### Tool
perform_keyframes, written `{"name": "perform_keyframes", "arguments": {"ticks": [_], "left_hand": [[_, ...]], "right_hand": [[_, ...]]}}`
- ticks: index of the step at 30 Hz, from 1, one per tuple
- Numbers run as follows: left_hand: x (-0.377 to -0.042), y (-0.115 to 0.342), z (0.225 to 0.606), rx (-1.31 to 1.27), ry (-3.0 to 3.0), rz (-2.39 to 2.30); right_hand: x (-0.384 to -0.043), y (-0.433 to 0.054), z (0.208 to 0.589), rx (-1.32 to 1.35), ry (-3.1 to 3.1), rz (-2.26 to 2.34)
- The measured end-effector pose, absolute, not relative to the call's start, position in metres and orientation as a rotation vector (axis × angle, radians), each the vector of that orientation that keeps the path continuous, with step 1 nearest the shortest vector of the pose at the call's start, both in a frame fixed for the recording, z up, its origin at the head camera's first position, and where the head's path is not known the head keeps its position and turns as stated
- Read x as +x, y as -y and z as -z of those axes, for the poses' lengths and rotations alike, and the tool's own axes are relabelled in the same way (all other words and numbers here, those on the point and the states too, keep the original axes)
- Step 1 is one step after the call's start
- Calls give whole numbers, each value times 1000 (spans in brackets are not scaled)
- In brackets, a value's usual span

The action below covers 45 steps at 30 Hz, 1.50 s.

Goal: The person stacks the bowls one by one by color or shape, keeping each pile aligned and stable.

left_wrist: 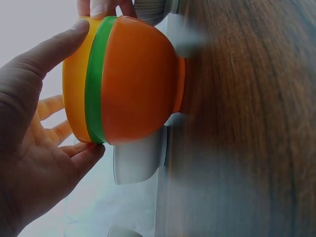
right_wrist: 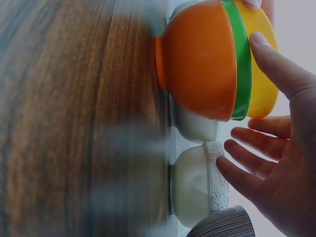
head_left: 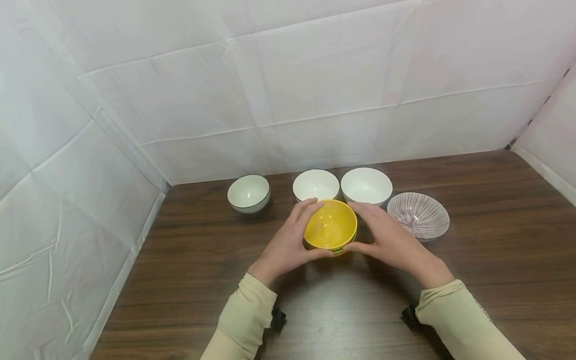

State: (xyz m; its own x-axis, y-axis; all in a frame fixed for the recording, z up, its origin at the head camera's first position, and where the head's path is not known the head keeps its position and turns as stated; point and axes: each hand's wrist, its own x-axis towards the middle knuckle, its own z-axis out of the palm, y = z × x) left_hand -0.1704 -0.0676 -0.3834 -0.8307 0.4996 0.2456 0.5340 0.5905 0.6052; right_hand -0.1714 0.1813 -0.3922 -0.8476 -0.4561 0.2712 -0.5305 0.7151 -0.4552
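Observation:
Three nested bowls form a stack: a yellow bowl (head_left: 331, 225) on top, a green bowl (left_wrist: 95, 81) showing as a narrow band, and an orange bowl (left_wrist: 138, 79) lowest. The orange foot is right at the tabletop in both wrist views. My left hand (head_left: 288, 245) holds the yellow bowl's left side, thumb at the near rim and fingers curving round the far side. From the right, my right hand (head_left: 393, 240) holds the same bowl, its thumb against the yellow wall near the green edge. Its lower fingers spread away from the bowl in the right wrist view.
Behind the stack stand a white bowl with a dark rim (head_left: 316, 185) and another white bowl (head_left: 366, 186), patterned outside. A striped bowl (head_left: 418, 216) sits to the right, a pale dark-rimmed bowl (head_left: 249, 192) to the left. White sheeting (head_left: 315, 85) borders the wooden table (head_left: 189, 280).

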Motion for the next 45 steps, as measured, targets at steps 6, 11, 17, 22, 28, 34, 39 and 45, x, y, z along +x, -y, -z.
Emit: {"name": "perform_keyframes", "arguments": {"ticks": [6,11,17,22,28,34,39,45], "left_hand": [[-171,67,385,-895,2765,1067],[-171,67,385,-892,2770,1062],[-171,66,385,-900,2767,1032],[-171,66,385,-902,2779,1016],[-171,66,385,-910,2781,998],[-170,66,385,-901,2799,992],[-170,66,385,-901,2798,997],[-170,66,385,-899,2799,982]], "right_hand": [[-171,-182,393,801,2788,-797],[-171,-183,393,799,2800,-788],[-171,-182,392,799,2800,-781],[-171,-183,392,798,2804,-783],[-171,-183,393,796,2816,-787],[-171,-183,393,793,2824,-791],[-171,-183,393,795,2826,-792],[-172,-184,393,788,2836,-787]]}}
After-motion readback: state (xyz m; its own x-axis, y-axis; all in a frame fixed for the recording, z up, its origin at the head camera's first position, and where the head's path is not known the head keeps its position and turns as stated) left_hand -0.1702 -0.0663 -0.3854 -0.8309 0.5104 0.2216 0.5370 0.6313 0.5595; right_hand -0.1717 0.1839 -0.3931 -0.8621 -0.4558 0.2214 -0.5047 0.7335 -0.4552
